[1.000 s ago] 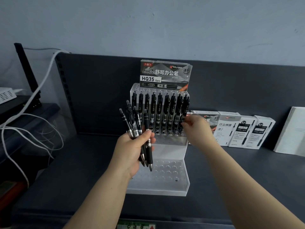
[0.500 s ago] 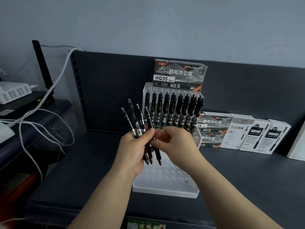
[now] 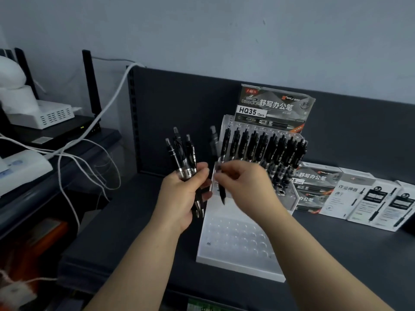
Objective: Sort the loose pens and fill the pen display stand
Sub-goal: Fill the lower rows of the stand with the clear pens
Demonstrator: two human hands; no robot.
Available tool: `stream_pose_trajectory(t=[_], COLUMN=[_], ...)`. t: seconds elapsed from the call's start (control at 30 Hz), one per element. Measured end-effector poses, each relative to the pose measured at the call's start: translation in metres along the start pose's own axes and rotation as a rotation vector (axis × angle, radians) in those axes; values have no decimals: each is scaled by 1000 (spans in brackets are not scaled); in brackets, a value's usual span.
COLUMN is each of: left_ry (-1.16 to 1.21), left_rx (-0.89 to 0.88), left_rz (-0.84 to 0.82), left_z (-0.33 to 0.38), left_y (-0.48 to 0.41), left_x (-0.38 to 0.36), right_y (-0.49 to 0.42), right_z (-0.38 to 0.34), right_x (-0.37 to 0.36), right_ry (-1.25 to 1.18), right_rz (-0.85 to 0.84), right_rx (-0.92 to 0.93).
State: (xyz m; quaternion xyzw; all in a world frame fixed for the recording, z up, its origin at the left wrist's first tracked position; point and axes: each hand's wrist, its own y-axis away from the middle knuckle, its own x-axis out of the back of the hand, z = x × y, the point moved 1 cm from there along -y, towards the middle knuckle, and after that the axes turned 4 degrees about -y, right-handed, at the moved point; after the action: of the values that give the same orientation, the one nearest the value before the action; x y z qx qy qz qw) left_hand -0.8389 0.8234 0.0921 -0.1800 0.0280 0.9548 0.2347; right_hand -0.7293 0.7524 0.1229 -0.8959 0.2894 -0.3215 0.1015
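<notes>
Pen (image 3: pixel 222 194) pinched near-upright in right hand (image 3: pixel 242 185), tip down, over stand (image 3: pixel 235 241) with empty holes; left hand (image 3: pixel 184 196) gripped spare pens (image 3: pixel 183 156).

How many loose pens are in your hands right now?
4. The left hand grips three pens in a bunch; the right hand pinches one pen just beside them. Others could be hidden within the bunch.

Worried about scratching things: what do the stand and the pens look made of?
Stand: translucent white plastic, perhaps acrylic, smooth; its walls look milky and see-through. Pens: glossy black plastic barrels with a clear section and shiny tips, likely metal but possibly plated plastic.
</notes>
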Motion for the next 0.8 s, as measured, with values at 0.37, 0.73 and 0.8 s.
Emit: stream_pose_trajectory(t=[0.37,0.73,0.8], left_ry=[-29,-12,2], left_rx=[15,-8,-2], left_rz=[65,46,50], left_z=[-6,-6,-6], left_y=[-5,-5,-5], left_x=[16,20,21], right_y=[-33,-31,-31], right_z=[7,18,16], right_x=[-5,-21,-21], right_ry=[1,212,239], right_rz=[291,176,161], right_rx=[37,-9,-1])
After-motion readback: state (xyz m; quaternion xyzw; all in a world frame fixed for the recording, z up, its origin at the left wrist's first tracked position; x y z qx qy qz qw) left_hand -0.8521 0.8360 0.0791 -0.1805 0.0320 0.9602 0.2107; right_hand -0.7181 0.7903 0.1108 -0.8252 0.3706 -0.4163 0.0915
